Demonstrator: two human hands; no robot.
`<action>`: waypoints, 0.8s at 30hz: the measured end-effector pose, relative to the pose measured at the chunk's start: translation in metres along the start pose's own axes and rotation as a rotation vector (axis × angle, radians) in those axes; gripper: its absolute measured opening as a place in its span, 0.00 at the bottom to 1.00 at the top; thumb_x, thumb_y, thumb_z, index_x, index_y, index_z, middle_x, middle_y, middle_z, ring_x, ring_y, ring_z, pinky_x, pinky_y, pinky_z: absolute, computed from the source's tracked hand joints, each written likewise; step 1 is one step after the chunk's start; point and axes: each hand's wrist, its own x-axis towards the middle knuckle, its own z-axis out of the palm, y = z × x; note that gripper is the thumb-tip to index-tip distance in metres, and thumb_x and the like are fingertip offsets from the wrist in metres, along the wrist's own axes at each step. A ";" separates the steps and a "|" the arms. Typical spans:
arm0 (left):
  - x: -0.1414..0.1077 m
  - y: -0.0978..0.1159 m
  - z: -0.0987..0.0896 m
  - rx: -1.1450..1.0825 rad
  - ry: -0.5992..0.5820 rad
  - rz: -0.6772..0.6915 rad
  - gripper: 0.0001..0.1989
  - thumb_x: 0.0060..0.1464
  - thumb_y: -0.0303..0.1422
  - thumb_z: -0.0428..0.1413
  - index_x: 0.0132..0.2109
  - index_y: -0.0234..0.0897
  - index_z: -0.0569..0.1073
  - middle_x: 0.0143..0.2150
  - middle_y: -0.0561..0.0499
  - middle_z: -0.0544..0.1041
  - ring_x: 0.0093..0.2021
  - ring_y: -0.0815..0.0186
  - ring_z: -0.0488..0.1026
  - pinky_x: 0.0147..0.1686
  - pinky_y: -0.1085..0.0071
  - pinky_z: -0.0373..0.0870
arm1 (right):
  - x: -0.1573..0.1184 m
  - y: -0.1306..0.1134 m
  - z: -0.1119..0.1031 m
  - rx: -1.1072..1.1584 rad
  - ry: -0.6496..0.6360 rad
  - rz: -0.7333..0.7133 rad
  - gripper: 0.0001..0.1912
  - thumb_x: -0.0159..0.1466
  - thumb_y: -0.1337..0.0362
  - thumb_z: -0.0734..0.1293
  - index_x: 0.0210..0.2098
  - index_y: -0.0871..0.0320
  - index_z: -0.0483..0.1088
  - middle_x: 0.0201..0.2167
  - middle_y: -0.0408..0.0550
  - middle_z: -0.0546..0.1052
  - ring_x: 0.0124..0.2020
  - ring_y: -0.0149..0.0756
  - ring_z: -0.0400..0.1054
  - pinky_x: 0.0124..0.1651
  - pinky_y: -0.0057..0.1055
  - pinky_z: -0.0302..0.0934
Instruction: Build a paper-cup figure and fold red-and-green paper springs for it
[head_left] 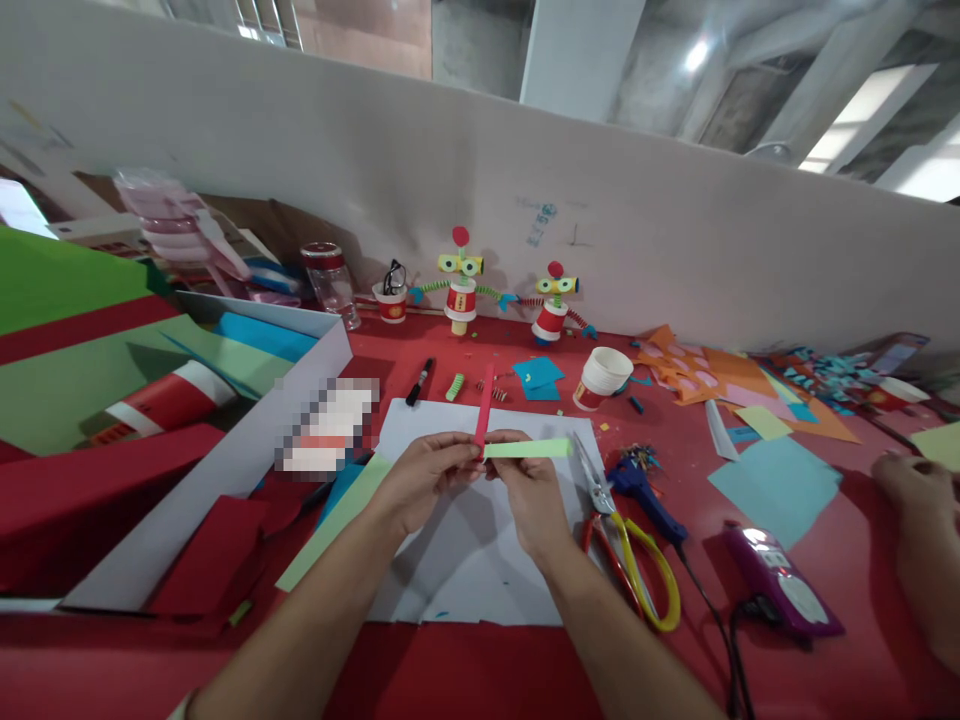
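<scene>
A red paper strip (486, 400) and a pale green paper strip (534, 449) meet at a right angle between my hands, above a white sheet (480, 570). The red one points away from me and the green one to the right. My left hand (431, 468) pinches the joint from the left, its thumb on the red strip. My right hand (525, 485) closes on the green strip near the same joint. Scissors (626, 555) with red and yellow handles lie to the right, beside a blue glue gun (649, 495).
Two paper-cup robot figures (460, 300) stand by the wall. Stacked paper cups (602, 375), a black marker (420, 382) and blue paper squares (540, 377) lie beyond the sheet. A box of coloured paper (225, 425) stands left. Another person's hand (919, 500) rests far right, near a purple device (780, 580).
</scene>
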 end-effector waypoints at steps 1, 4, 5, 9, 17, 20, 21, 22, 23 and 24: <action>0.000 0.000 0.000 0.011 0.008 0.005 0.08 0.37 0.29 0.66 0.29 0.33 0.77 0.24 0.51 0.78 0.25 0.72 0.74 0.30 0.77 0.71 | 0.000 0.000 -0.001 0.004 -0.020 0.002 0.05 0.55 0.64 0.68 0.32 0.56 0.73 0.24 0.41 0.73 0.26 0.29 0.64 0.32 0.27 0.60; 0.000 -0.001 0.002 0.030 0.027 0.033 0.08 0.36 0.28 0.66 0.28 0.34 0.77 0.23 0.53 0.77 0.24 0.72 0.73 0.31 0.76 0.70 | 0.001 0.002 -0.003 -0.012 -0.048 0.009 0.06 0.56 0.62 0.69 0.32 0.56 0.73 0.25 0.41 0.73 0.27 0.29 0.64 0.33 0.27 0.60; -0.001 -0.002 0.002 0.035 0.026 0.047 0.08 0.36 0.27 0.66 0.28 0.34 0.77 0.23 0.54 0.77 0.24 0.72 0.73 0.31 0.76 0.69 | 0.001 0.002 -0.004 -0.027 -0.048 0.004 0.07 0.56 0.60 0.69 0.31 0.56 0.72 0.25 0.41 0.72 0.27 0.29 0.64 0.32 0.28 0.60; -0.002 -0.007 0.003 0.067 -0.007 0.107 0.04 0.39 0.28 0.65 0.27 0.34 0.78 0.24 0.52 0.77 0.26 0.71 0.73 0.32 0.74 0.69 | 0.000 0.001 -0.004 -0.124 -0.030 -0.054 0.07 0.58 0.59 0.68 0.31 0.56 0.71 0.25 0.40 0.71 0.27 0.29 0.63 0.33 0.27 0.60; -0.007 -0.004 0.008 0.054 0.023 0.150 0.07 0.37 0.26 0.63 0.29 0.32 0.77 0.26 0.49 0.79 0.28 0.66 0.75 0.39 0.67 0.71 | 0.001 0.002 -0.006 -0.199 0.007 -0.091 0.07 0.60 0.59 0.65 0.33 0.55 0.69 0.29 0.41 0.72 0.30 0.31 0.67 0.37 0.29 0.63; -0.006 -0.005 0.008 0.062 0.027 0.149 0.07 0.36 0.25 0.63 0.29 0.32 0.78 0.25 0.48 0.79 0.28 0.65 0.76 0.40 0.66 0.71 | 0.000 0.001 -0.006 -0.208 0.015 -0.096 0.07 0.60 0.59 0.66 0.33 0.56 0.69 0.29 0.42 0.72 0.30 0.32 0.68 0.36 0.30 0.65; -0.006 -0.006 0.008 0.060 0.025 0.154 0.07 0.36 0.25 0.62 0.29 0.32 0.78 0.25 0.48 0.79 0.28 0.65 0.76 0.40 0.66 0.71 | 0.000 0.000 -0.006 -0.216 0.019 -0.100 0.07 0.59 0.59 0.66 0.33 0.56 0.69 0.29 0.42 0.73 0.30 0.32 0.68 0.36 0.30 0.65; -0.006 -0.006 0.008 0.058 0.021 0.162 0.07 0.36 0.24 0.62 0.29 0.32 0.78 0.25 0.48 0.79 0.28 0.65 0.76 0.41 0.66 0.71 | 0.000 0.000 -0.006 -0.224 0.020 -0.104 0.07 0.59 0.59 0.66 0.34 0.56 0.69 0.29 0.42 0.73 0.30 0.33 0.68 0.36 0.30 0.65; -0.006 -0.007 0.007 0.056 0.016 0.170 0.07 0.36 0.24 0.62 0.29 0.32 0.78 0.25 0.49 0.79 0.28 0.65 0.76 0.41 0.66 0.71 | 0.000 0.000 -0.006 -0.232 0.019 -0.111 0.07 0.60 0.58 0.65 0.34 0.56 0.69 0.29 0.42 0.73 0.29 0.33 0.69 0.37 0.31 0.65; -0.006 -0.007 0.007 0.057 0.010 0.178 0.07 0.35 0.24 0.62 0.29 0.32 0.78 0.25 0.49 0.79 0.28 0.65 0.76 0.40 0.66 0.71 | -0.001 -0.001 -0.006 -0.242 0.017 -0.120 0.07 0.60 0.58 0.65 0.34 0.56 0.69 0.29 0.42 0.73 0.29 0.33 0.69 0.37 0.31 0.65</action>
